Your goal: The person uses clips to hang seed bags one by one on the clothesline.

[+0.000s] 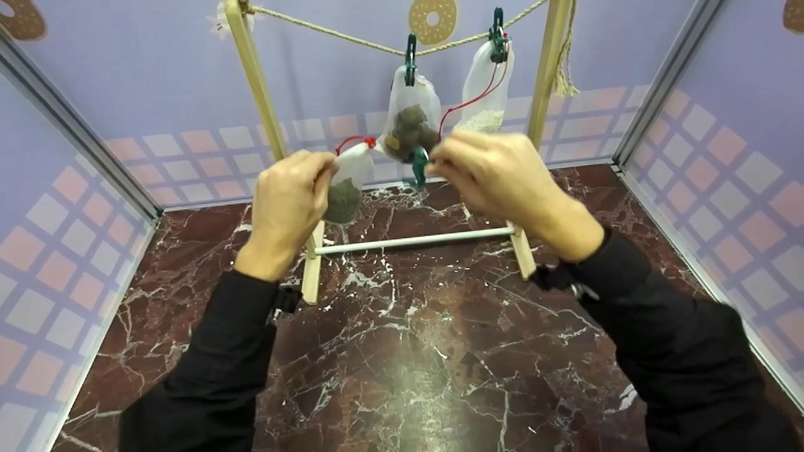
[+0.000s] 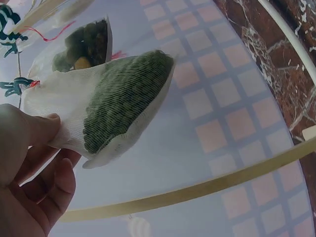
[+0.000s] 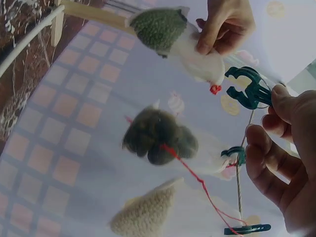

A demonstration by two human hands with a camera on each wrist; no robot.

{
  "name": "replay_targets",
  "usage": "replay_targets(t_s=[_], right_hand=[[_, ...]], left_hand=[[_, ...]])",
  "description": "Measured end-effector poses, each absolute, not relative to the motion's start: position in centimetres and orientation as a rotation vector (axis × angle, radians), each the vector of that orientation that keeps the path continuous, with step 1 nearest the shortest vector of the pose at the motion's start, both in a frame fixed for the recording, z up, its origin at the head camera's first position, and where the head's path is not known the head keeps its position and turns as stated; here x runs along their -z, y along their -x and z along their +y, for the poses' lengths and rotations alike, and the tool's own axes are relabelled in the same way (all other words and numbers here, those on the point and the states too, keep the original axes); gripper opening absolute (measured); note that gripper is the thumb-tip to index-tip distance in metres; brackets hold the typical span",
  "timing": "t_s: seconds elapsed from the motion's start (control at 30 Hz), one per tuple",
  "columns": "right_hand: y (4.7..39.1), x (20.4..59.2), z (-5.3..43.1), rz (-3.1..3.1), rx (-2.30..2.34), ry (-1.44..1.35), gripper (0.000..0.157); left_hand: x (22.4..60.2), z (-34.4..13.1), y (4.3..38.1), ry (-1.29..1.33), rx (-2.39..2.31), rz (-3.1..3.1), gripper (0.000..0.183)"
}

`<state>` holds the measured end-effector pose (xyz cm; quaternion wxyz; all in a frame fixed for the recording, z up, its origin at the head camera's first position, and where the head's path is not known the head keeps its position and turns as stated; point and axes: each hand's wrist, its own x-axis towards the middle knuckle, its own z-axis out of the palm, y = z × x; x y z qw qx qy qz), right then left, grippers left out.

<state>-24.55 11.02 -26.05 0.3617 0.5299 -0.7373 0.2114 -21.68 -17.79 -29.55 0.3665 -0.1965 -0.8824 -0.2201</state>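
Observation:
My left hand (image 1: pixel 287 198) pinches a white mesh drawstring bag (image 2: pixel 126 101) near its neck. Green, bean-like pieces fill the bag's lower end, and a red cord is gathered at its top. In my right hand (image 1: pixel 502 179) a dark green spring clip (image 3: pixel 249 89) is pinched by the handles, its jaws toward the bag's neck but apart from it. Behind the hands, a mesh bag of dark chunks (image 1: pixel 411 119) hangs from a rope (image 1: pixel 333 34) by another green clip (image 1: pixel 411 63). To its right hangs a bag of whitish grains (image 1: pixel 493 81), also clipped, with a long red cord.
The rope sags between two wooden posts (image 1: pixel 260 88) of a stand. A white bar (image 1: pixel 414 240) joins the stand's feet low down. Below lies a dark red marbled surface (image 1: pixel 377 351), bounded by purple checked walls (image 1: pixel 157 75) at the back and both sides.

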Motion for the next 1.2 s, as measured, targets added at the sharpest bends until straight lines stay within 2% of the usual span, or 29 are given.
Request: replay_targets(t_s=[0.53, 0.7, 1.2], right_hand=[[28.5, 17.1, 8.4, -1.925, -0.304, -1.226, 0.039], [29.4, 15.8, 8.1, -1.959, -0.292, -1.162, 0.038], [30.9, 15.2, 6.6, -2.238, -0.183, -0.997, 0.029]], left_hand=[[25.2, -18.3, 24.3, 0.423, 0.527, -2.273, 0.018], [24.1, -18.4, 25.1, 0.390, 0.517, -2.263, 0.016], [22.5, -18.5, 26.0, 0.340, 0.469, -2.288, 0.019]])
